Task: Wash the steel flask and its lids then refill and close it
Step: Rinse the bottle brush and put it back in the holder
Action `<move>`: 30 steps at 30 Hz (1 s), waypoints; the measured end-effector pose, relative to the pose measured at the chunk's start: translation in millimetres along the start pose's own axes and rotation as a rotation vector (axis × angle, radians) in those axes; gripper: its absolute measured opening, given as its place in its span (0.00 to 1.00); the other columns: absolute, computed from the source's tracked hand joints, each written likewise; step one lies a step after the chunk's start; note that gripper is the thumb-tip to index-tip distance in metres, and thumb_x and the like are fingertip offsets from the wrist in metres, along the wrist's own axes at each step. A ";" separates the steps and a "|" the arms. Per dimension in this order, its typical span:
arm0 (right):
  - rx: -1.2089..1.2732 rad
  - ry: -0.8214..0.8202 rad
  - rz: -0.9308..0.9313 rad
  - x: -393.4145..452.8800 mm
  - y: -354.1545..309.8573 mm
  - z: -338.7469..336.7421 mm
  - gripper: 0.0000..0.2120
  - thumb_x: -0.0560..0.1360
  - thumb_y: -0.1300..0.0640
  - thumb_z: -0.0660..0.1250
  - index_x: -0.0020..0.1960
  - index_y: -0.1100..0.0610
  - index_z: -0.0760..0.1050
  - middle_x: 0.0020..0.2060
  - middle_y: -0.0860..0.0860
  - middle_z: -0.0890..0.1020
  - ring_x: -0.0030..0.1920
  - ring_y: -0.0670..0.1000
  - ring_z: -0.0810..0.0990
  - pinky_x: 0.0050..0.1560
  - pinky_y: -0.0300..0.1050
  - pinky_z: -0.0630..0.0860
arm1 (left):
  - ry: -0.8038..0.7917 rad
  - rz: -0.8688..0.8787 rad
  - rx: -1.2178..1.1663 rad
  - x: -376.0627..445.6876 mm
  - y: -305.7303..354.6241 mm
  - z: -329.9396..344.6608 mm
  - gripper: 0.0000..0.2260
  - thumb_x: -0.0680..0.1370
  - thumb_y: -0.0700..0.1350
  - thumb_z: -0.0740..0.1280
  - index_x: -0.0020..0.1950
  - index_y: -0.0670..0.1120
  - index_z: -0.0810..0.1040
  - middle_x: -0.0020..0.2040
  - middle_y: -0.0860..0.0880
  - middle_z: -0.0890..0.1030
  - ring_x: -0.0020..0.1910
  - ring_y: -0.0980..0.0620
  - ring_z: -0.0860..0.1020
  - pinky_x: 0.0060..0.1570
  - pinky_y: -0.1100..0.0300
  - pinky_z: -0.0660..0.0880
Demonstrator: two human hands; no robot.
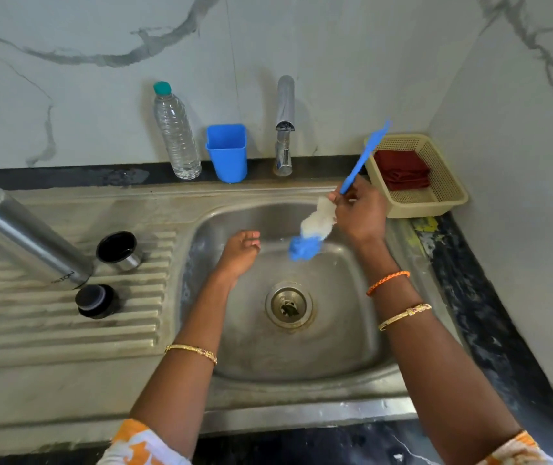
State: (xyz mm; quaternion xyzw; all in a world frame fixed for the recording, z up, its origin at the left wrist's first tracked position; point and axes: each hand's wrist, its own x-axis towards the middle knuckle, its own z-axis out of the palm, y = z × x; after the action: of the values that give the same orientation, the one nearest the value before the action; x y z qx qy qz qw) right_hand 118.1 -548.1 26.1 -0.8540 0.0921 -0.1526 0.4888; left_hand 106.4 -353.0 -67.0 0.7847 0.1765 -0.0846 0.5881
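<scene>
Steel drainboard (67,330) carries flask (23,229) and two lids; right hand (360,214) grips brush (352,179) over sink (302,391), left hand (240,251) relaxed, empty.

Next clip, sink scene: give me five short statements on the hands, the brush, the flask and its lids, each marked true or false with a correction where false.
1. The right hand grips the blue bottle brush. True.
2. The left hand holds the steel flask. False: it holds nothing, fingers loosely curled over the sink basin; the flask is on the draining board.
3. Both lids are off the flask. True: the cup lid and the black stopper sit on the draining board.
4. The blue cup lies inside the basin. False: it stands behind the sink, beside the tap.
5. The basket holds a red cloth. True.
</scene>
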 end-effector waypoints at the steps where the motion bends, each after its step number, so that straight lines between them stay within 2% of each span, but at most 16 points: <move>1: 0.012 0.020 0.013 -1.6 0.4 -1.7 0.05 0.74 0.65 0.68 0.50 0.63 0.77 0.35 0.48 0.77 0.36 0.41 0.79 0.42 0.35 0.77 | -0.007 -0.004 0.012 -1.2 -2.7 0.6 0.15 0.80 0.35 0.61 0.66 0.38 0.73 0.54 0.46 0.77 0.52 0.53 0.73 0.42 0.65 0.70; 3: 0.010 0.032 0.024 -5.9 0.0 -4.6 0.06 0.74 0.63 0.69 0.50 0.63 0.77 0.38 0.51 0.78 0.39 0.52 0.79 0.47 0.47 0.79 | -0.016 -0.008 0.028 -4.6 -6.2 1.4 0.14 0.80 0.35 0.61 0.66 0.39 0.73 0.55 0.46 0.77 0.53 0.53 0.73 0.50 0.62 0.69; 4: -0.003 0.030 0.018 -8.0 -0.4 -5.3 0.06 0.74 0.63 0.69 0.50 0.63 0.76 0.38 0.51 0.77 0.39 0.52 0.78 0.47 0.48 0.79 | -0.016 -0.009 0.032 -5.5 -7.1 1.3 0.14 0.80 0.36 0.62 0.66 0.39 0.73 0.55 0.46 0.77 0.53 0.53 0.73 0.51 0.61 0.68; 7: -0.043 0.044 -0.002 -14.6 -2.9 -8.2 0.06 0.75 0.64 0.67 0.51 0.64 0.76 0.38 0.49 0.76 0.35 0.43 0.75 0.44 0.40 0.75 | 0.017 -0.001 0.003 -7.4 -4.5 -0.2 0.13 0.79 0.35 0.62 0.64 0.40 0.74 0.52 0.47 0.77 0.51 0.52 0.74 0.48 0.61 0.69; 9: -0.085 0.042 -0.047 -19.1 -10.2 -10.1 0.06 0.75 0.63 0.68 0.51 0.63 0.76 0.38 0.48 0.76 0.32 0.39 0.73 0.40 0.34 0.70 | 0.093 0.043 -0.032 -7.7 1.4 -4.5 0.12 0.78 0.34 0.62 0.61 0.40 0.75 0.47 0.49 0.78 0.49 0.51 0.75 0.43 0.64 0.71; 11: -0.100 0.050 -0.084 -22.4 -24.2 -13.7 0.07 0.74 0.60 0.69 0.51 0.61 0.77 0.37 0.48 0.77 0.34 0.45 0.75 0.42 0.42 0.73 | 0.175 0.108 -0.043 -5.6 10.6 -11.8 0.12 0.77 0.33 0.62 0.60 0.39 0.74 0.44 0.50 0.77 0.48 0.50 0.75 0.40 0.68 0.70; 13: -0.106 0.073 -0.145 -25.3 -47.3 -17.6 0.07 0.74 0.57 0.69 0.49 0.59 0.77 0.38 0.48 0.80 0.39 0.52 0.79 0.43 0.47 0.75 | 0.216 0.154 -0.012 -3.2 23.2 -24.1 0.16 0.77 0.34 0.63 0.65 0.41 0.72 0.50 0.48 0.76 0.48 0.51 0.75 0.41 0.67 0.71; 15: -0.067 0.109 -0.231 -25.3 -78.2 -20.3 0.07 0.74 0.56 0.69 0.48 0.59 0.77 0.40 0.48 0.82 0.41 0.53 0.81 0.43 0.49 0.76 | 0.237 0.206 0.033 3.0 38.2 -39.4 0.21 0.77 0.35 0.64 0.69 0.44 0.68 0.56 0.45 0.75 0.52 0.49 0.75 0.48 0.61 0.73; 18: 0.042 0.162 -0.318 -17.4 -125.3 -16.0 0.08 0.74 0.54 0.69 0.47 0.59 0.77 0.40 0.49 0.83 0.40 0.52 0.82 0.44 0.50 0.77 | 0.280 0.319 0.093 20.2 59.7 -61.2 0.24 0.75 0.33 0.66 0.70 0.42 0.67 0.61 0.43 0.75 0.59 0.46 0.75 0.54 0.59 0.71; 20: 0.104 0.191 -0.313 -5.1 -151.7 -7.4 0.08 0.74 0.54 0.69 0.46 0.60 0.77 0.37 0.49 0.82 0.38 0.53 0.82 0.43 0.50 0.78 | 0.271 0.320 0.106 32.4 74.8 -75.0 0.25 0.75 0.33 0.66 0.71 0.41 0.65 0.63 0.41 0.75 0.61 0.44 0.75 0.57 0.57 0.71; 22: 0.153 0.209 -0.297 10.0 -171.0 1.9 0.07 0.74 0.55 0.69 0.45 0.60 0.77 0.34 0.48 0.79 0.36 0.53 0.81 0.42 0.51 0.79 | 0.233 0.311 0.131 42.4 85.6 -85.3 0.25 0.77 0.35 0.65 0.73 0.42 0.63 0.60 0.41 0.75 0.57 0.43 0.76 0.58 0.54 0.73; 24: 0.163 0.218 -0.293 28.0 -188.5 11.6 0.07 0.74 0.56 0.69 0.46 0.60 0.76 0.34 0.48 0.79 0.37 0.53 0.80 0.43 0.48 0.78 | 0.225 0.333 0.187 51.3 91.4 -94.6 0.25 0.78 0.36 0.66 0.74 0.44 0.63 0.55 0.44 0.74 0.44 0.53 0.75 0.45 0.65 0.72; 26: 0.131 0.231 -0.280 46.8 -203.0 22.2 0.07 0.75 0.56 0.68 0.48 0.61 0.77 0.39 0.52 0.82 0.42 0.52 0.80 0.42 0.41 0.73 | 0.239 0.335 0.197 60.0 93.8 -100.5 0.25 0.78 0.35 0.64 0.73 0.44 0.64 0.53 0.44 0.73 0.35 0.57 0.71 0.35 0.68 0.68; 29: 0.114 0.280 -0.253 75.6 -219.5 43.4 0.08 0.76 0.58 0.66 0.52 0.62 0.76 0.45 0.54 0.83 0.46 0.53 0.80 0.40 0.37 0.67 | 0.229 0.343 0.183 78.1 94.3 -103.6 0.25 0.77 0.34 0.64 0.74 0.44 0.65 0.56 0.44 0.73 0.36 0.60 0.71 0.44 0.63 0.71; 30: 0.118 0.287 -0.234 83.7 -222.4 51.5 0.08 0.77 0.59 0.66 0.52 0.62 0.76 0.46 0.54 0.83 0.47 0.53 0.81 0.40 0.37 0.66 | 0.216 0.354 0.149 82.9 95.6 -102.9 0.26 0.77 0.34 0.66 0.74 0.44 0.65 0.59 0.43 0.74 0.39 0.57 0.74 0.49 0.58 0.75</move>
State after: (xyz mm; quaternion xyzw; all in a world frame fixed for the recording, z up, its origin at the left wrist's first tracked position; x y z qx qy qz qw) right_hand 216.4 -419.9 207.9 -0.7983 0.0519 -0.3335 0.4988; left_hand 211.3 -263.7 20.4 0.8494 0.0912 0.0915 0.5118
